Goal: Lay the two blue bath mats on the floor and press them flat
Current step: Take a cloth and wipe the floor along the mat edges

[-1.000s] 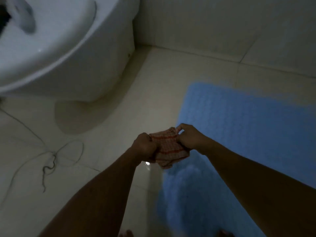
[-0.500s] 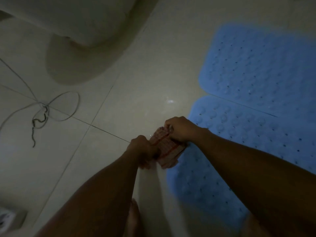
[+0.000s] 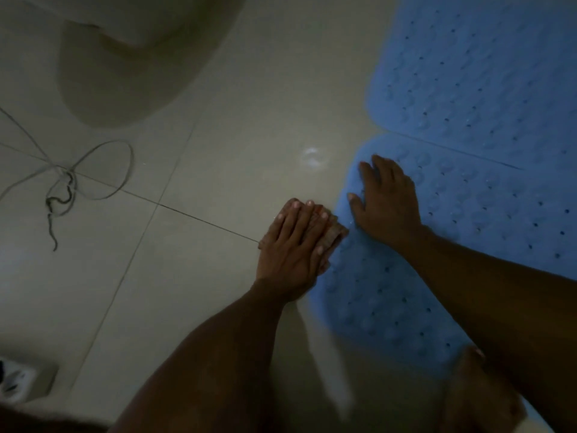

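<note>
Two blue bath mats lie side by side on the pale tiled floor. The far mat (image 3: 474,73) fills the upper right; the near mat (image 3: 443,232) meets it along a dark seam. My right hand (image 3: 387,201) lies flat, fingers spread, on the near mat's left corner. My left hand (image 3: 293,245) presses with straight fingers on a small red-and-white checked cloth (image 3: 332,232) lying on the floor at the mat's left edge. The cloth is mostly hidden under that hand.
The toilet base (image 3: 131,57) stands at the upper left. A thin looped cord (image 3: 62,182) lies on the tiles at the left. A small white object (image 3: 18,379) sits at the lower left corner. My bare foot (image 3: 480,398) rests at the near mat's lower edge.
Both hands held the checked cloth in the air before. Now the cloth is down on the floor under my flat left hand, and my right hand has let go and moved onto the near mat.
</note>
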Available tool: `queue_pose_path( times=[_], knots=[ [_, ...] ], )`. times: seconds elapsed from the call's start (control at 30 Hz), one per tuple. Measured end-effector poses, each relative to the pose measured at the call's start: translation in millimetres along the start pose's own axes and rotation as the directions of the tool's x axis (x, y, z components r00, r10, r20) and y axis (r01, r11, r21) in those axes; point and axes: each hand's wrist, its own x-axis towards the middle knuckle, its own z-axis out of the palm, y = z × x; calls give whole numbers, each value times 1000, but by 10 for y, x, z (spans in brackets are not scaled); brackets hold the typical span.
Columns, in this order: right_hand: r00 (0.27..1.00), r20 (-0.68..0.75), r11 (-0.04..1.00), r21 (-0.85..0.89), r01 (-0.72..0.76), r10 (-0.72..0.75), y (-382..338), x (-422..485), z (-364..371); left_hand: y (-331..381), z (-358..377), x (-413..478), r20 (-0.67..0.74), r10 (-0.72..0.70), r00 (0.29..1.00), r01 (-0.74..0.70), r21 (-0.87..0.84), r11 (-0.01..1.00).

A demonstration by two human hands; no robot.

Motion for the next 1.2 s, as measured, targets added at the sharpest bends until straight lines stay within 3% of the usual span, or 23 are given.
queue_pose_path(
  times=[0.33, 0.57, 0.87, 0.97, 1.1, 1.2],
  knots=[
    [968, -246, 999, -20, -50, 43, -18, 175, 206, -8, -101, 685, -66, -139, 988, 133, -90, 987],
    [929, -352, 993, 30, -113, 116, 284, 787, 80, -86, -280, 1536, -124, -68, 990, 59, -73, 996],
    [937, -305, 979, -53, -196, 171, 350, 892, 66, -35, -386, 2480, -48, -211, 976, 206, -101, 973],
    [935, -308, 979, -42, -200, 178, 355, 910, 42, -26, -440, 2490, -35, -199, 979, 194, -105, 975],
    [906, -389, 984, 9, -176, 166, 513, 1177, -110, 6, -507, 2286, -130, -220, 967, 196, -177, 965],
    [909, -369, 979, 16, -201, 193, 734, 1480, -246, 98, -430, 2185, -66, -246, 967, 228, -210, 951]
  ],
)
